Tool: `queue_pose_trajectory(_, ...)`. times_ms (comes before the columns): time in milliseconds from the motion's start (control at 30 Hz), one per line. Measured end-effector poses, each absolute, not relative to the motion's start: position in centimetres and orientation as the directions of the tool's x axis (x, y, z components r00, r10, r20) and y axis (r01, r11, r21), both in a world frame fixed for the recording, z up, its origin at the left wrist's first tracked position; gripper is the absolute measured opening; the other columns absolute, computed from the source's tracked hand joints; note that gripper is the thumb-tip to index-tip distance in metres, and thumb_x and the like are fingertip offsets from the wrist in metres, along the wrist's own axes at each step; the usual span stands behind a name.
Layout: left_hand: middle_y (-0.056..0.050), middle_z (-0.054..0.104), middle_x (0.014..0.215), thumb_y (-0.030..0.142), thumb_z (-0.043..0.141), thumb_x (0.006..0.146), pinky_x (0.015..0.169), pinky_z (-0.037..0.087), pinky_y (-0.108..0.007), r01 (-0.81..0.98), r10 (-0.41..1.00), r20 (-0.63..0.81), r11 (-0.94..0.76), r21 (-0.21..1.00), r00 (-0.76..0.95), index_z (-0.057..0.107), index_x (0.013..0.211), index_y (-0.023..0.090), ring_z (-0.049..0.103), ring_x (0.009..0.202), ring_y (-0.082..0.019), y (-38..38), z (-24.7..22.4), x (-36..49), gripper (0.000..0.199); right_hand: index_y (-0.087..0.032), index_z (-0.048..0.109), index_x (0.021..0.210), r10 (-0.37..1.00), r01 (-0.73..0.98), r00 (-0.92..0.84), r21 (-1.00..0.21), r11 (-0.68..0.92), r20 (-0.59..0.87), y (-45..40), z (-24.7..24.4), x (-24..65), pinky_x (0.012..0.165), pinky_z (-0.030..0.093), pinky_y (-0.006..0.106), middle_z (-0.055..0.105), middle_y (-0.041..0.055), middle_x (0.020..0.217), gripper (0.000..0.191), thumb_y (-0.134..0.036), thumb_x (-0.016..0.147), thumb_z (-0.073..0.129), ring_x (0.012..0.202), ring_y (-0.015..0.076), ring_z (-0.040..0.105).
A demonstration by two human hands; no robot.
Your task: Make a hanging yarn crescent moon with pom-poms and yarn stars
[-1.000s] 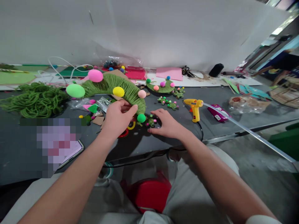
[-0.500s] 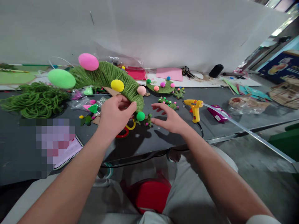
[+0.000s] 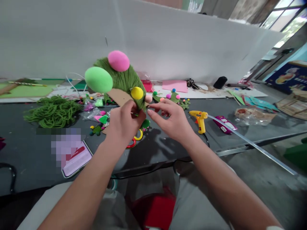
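My left hand (image 3: 123, 123) is closed on the lower end of a curved piece wrapped in green yarn (image 3: 123, 78). Large pink (image 3: 118, 61) and light green (image 3: 98, 79) balls stand on that piece, with a yellow ball (image 3: 137, 93) and a pale peach ball nearer my fingers. Brown card (image 3: 119, 96) shows on its inner side. My right hand (image 3: 171, 119) reaches to the same end, thumb and forefinger close together at its edge; whether anything is between them is too small to tell. A dark green ball (image 3: 145, 123) hangs just below.
A loose heap of green yarn (image 3: 54, 111) and a phone (image 3: 78, 158) lie to the left. Scissors with red and yellow handles (image 3: 138, 135) are under my hands. A yellow glue gun (image 3: 200, 121) with a long clear stick and a purple object (image 3: 224, 124) are on the right.
The wrapped piece has turned and looks narrower, its card side showing more. My right hand has moved left and up, from apart to the piece's end. The view has shifted a little.
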State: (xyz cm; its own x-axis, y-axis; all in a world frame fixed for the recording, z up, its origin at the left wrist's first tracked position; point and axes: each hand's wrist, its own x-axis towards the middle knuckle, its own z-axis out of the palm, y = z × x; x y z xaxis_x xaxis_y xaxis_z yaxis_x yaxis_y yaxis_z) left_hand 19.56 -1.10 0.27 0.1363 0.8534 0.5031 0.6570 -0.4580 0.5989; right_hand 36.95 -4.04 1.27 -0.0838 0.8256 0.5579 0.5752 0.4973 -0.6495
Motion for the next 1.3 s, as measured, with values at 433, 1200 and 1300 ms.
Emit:
queue_pose_trajectory(433,-0.005,0.070,0.081,0.032,0.059,0.088,0.069,0.047,-0.032,0.700,0.815,0.544,-0.507,0.503,0.200,0.062,0.092,0.022,0.068,0.073,-0.024,-2.3,1.3,20.8,0.011,-0.019,0.074,0.079,0.824,0.469,-0.047,-0.716,0.517,0.565,-2.0,0.9,35.4,0.062,0.039,0.028,0.055,0.0013,0.076,0.027,-0.041,0.092,0.065,0.069,0.0120,0.049)
queue_pose_trajectory(1200,-0.011,0.062,0.138,0.044,0.070,0.084,0.106,0.047,-0.038,0.246,0.922,0.225,-0.309,0.919,0.317,0.061,0.129,0.022,0.058,0.128,-0.027,-2.3,-3.1,19.2,0.051,-0.017,0.072,0.078,0.800,0.430,0.073,-0.742,0.514,0.596,-2.1,2.8,40.2,0.064,0.044,0.028,0.061,0.0019,0.072,0.036,-0.050,0.090,0.065,0.071,0.0149,0.056)
queue_pose_trajectory(1300,-0.009,0.056,0.148,0.043,0.073,0.082,0.116,0.038,-0.040,0.097,0.884,0.161,-0.224,0.970,0.439,0.059,0.134,0.027,0.046,0.142,-0.027,-2.5,-3.8,20.5,0.056,-0.017,0.073,0.078,0.809,0.404,0.051,-0.752,0.520,0.586,-2.6,3.0,40.5,0.065,0.046,0.029,0.063,0.0021,0.073,0.035,-0.049,0.089,0.066,0.071,0.0150,0.058)
